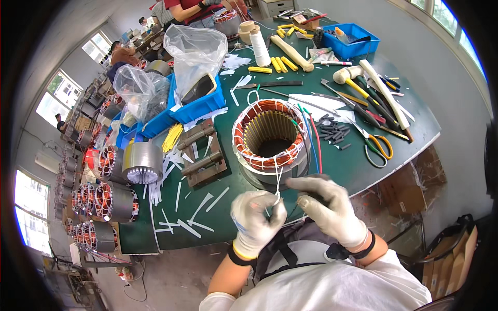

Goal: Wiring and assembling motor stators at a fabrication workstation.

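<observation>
A motor stator (271,133) stands upright near the table's front edge, its copper windings (244,136) laced round the top with white cord. From its near rim, a white lacing cord (278,181) runs down to my left hand (258,213), which pinches it. Just to the right, my right hand (332,207) is closed with its fingers bent toward the left hand; what is in them, if anything, I cannot make out. White gloves cover both hands. Red and blue lead wires (317,145) rise from the stator's right side.
Right of the stator lie short black sleeves (334,130), scissors (377,147) and a mallet (348,75). Blue bins (199,106) and a metal fixture (203,155) stand left, with paper strips (189,228) scattered nearby. More stators (111,201) line the left side. A person (189,11) works across the table.
</observation>
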The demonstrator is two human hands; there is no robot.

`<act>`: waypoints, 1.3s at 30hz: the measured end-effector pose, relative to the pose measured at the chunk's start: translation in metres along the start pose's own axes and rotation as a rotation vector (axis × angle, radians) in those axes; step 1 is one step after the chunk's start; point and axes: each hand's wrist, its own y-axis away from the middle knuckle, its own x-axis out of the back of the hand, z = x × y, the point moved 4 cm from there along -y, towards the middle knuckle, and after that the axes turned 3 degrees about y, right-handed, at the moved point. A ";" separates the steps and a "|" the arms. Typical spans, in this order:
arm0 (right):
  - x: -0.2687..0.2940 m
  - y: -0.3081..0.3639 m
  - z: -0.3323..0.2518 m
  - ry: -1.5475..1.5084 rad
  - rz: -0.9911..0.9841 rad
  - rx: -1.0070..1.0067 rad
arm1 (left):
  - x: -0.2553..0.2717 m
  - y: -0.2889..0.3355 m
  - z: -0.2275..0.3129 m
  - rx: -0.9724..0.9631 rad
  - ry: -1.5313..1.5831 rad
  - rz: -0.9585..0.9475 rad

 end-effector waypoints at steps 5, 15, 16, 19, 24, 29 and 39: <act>-0.006 0.011 -0.009 0.290 0.120 0.309 | -0.008 0.018 0.009 0.803 0.763 0.028; -0.005 0.013 -0.009 0.495 0.322 0.532 | -0.011 0.020 0.010 0.870 0.896 -0.045; -0.004 0.015 -0.008 0.418 0.288 0.549 | -0.012 0.012 0.012 1.021 0.998 -0.024; -0.010 0.024 -0.018 0.239 -0.031 0.556 | -0.010 0.012 0.016 0.970 0.882 -0.100; 0.004 0.026 0.025 -0.555 0.028 -0.272 | -0.001 -0.005 0.034 0.287 0.387 -0.376; 0.006 0.056 0.020 -0.921 -0.330 -0.517 | 0.032 -0.040 0.021 -0.226 -0.107 -0.053; 0.030 0.099 0.003 0.040 -0.475 0.346 | -0.008 -0.081 -0.047 -0.201 0.139 -0.447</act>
